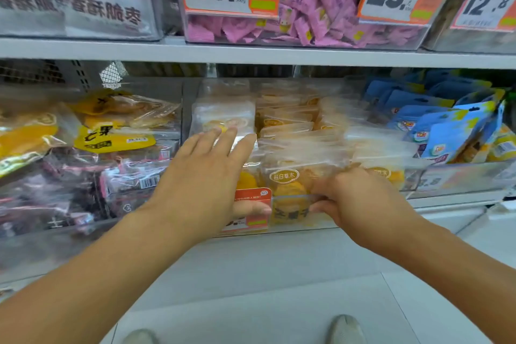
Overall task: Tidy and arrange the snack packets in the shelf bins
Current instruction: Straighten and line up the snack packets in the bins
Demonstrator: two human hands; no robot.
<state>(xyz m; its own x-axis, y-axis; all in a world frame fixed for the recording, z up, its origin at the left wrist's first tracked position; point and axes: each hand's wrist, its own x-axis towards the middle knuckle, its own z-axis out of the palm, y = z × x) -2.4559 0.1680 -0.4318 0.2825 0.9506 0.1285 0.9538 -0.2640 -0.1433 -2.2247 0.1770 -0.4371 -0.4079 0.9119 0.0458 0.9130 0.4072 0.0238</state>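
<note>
Straightening mango packets in middle bin.
Left hand [208,176] fingers [227,138] straight, flat on upright packet [223,117]; right hand [360,201] fingers pinching front packet [290,184], nearer.

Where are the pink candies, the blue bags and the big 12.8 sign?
pink candies [321,3]: head view, on one wrapper in the upper bin's pile.
blue bags [446,131]: head view, on a front bag's face.
12.8 sign [487,4]: head view, on its digits.

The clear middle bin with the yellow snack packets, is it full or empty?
Full. The clear middle bin holds stacked clear packets of yellow snacks reaching above its front wall, where the right hand grips one.
</note>
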